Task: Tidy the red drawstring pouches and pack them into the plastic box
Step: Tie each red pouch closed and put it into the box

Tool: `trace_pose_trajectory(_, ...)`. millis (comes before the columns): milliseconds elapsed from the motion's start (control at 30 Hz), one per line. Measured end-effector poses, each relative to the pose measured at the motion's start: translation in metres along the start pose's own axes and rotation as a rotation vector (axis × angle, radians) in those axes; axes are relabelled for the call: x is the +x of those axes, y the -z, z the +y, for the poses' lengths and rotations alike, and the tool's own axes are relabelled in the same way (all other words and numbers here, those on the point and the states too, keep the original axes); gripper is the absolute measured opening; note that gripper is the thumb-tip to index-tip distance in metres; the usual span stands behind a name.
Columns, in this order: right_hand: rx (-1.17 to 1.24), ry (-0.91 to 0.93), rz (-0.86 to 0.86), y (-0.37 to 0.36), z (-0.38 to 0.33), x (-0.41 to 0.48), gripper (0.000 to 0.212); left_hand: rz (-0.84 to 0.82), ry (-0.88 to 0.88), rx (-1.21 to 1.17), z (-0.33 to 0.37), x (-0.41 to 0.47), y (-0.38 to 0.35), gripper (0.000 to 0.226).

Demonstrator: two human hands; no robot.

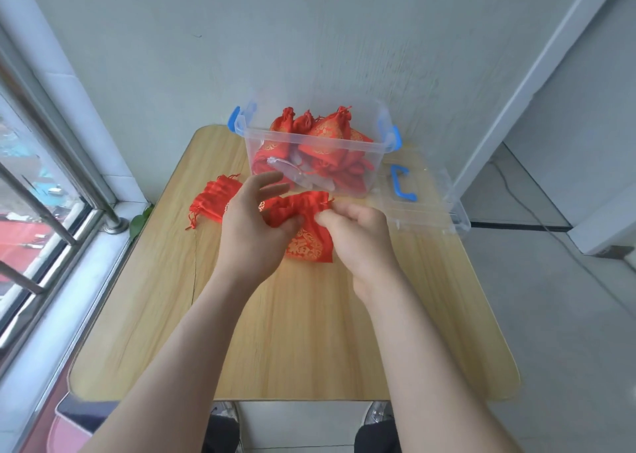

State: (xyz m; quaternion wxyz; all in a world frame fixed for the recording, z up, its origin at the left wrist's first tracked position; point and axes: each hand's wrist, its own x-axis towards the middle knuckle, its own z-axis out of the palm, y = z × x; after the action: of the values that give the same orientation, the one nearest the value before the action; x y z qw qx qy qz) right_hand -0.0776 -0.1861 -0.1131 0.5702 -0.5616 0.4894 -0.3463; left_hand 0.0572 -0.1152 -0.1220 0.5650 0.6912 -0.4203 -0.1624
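Head view: two bare arms reach out over a light wooden surface [309,332]. Between the hands is a red cloth drawstring pouch [309,244] with gold patterns on it. Its bottom lies on the surface, and its bunched top is lifted up a little.

The left hand [256,225] grips the left side of the bunched top with its thumb and lower fingers. Its two top fingers stick out straight toward the box. The right hand [358,232] has its fingers curled in, and they pinch the right side of the pouch top. The two hands are close together, with only the pouch between them.

Just behind the hands stands a clear plastic box [364,177] with blue clips on its two ends. It is open. Many more red pouches [327,132] are piled inside, and some poke up over the rim.

To the left of the left hand, a small heap of red pouches [215,197] lies on the surface, with thin strings hanging out.

To the right of the box lies a clear plastic lid [426,211] with a blue handle [402,184]. The lid hangs a bit over the right edge of the surface.

A window with metal bars [34,194] is on the left, and a green leaf [139,223] peeks in by the sill.
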Motion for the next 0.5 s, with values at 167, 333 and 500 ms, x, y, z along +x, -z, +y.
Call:
trace_pose_trajectory(167,0.035,0.085,0.025,0.007,0.008,-0.007,0.001,0.102,0.115,0.043,-0.001,-0.009,-0.005,0.014)
trace_pose_trajectory(333,0.038,0.096,0.072,0.016,0.009,-0.008,0.003,0.034,0.156,0.026,-0.002,-0.007,-0.01,0.025)
trace_pose_trajectory(500,0.149,0.052,0.077,0.023,0.003,-0.008,0.015,-0.023,0.141,-0.052,0.007,-0.008,-0.016,0.043)
